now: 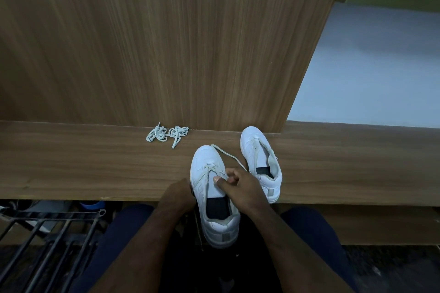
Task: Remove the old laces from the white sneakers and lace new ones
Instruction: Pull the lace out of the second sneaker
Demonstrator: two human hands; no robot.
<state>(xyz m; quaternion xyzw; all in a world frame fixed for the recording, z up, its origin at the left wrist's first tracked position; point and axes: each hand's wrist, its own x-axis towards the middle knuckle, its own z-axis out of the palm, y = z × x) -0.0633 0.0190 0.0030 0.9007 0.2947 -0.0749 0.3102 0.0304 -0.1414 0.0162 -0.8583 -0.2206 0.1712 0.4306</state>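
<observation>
Wooden ledge [95,162]: right hand [240,185] pinches sneaker [209,188] lace [228,156]; left hand [177,194] fingers hidden.

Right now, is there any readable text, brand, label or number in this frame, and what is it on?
None can be read.
Near sneaker: grey heel patch, no lettering visible.
Far sneaker: grey heel patch, likewise blank in this view.
Spare laces, wooden shelf: no markings.

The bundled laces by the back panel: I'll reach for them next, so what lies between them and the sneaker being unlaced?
Only bare wooden shelf in the head view separates the bundled laces from the near sneaker.
</observation>
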